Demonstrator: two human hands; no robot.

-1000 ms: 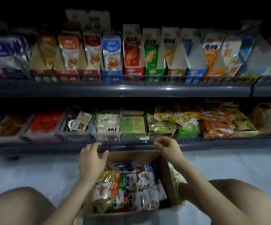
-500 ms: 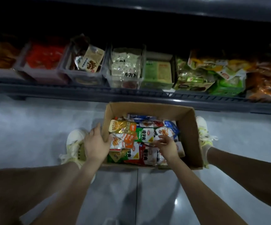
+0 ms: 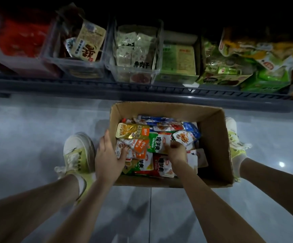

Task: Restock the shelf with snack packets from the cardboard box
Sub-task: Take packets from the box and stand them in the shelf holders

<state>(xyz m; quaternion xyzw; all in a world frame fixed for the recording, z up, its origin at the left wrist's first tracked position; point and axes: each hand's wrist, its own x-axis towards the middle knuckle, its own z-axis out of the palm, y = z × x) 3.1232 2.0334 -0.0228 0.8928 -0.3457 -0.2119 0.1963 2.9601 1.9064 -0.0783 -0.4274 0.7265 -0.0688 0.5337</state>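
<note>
**Words I can read**

In the cardboard box point(image 3: 212, 130) I read "魔芋爽" on the green packet point(image 3: 157, 142) at centre and on the red packet point(image 3: 160, 163) at six o'clock, and "深海小鱼" on the gold packet point(image 3: 131, 131) at ten. At twelve, on the shelf point(image 3: 142, 88), a pale packet point(image 3: 141, 64) says "牛肉干".

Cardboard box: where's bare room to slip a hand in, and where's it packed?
Bare strip inside the cardboard box between its right wall and the snack packets. Left and middle are packed; the left hand grips the left wall, the right hand is among the packets.
</note>
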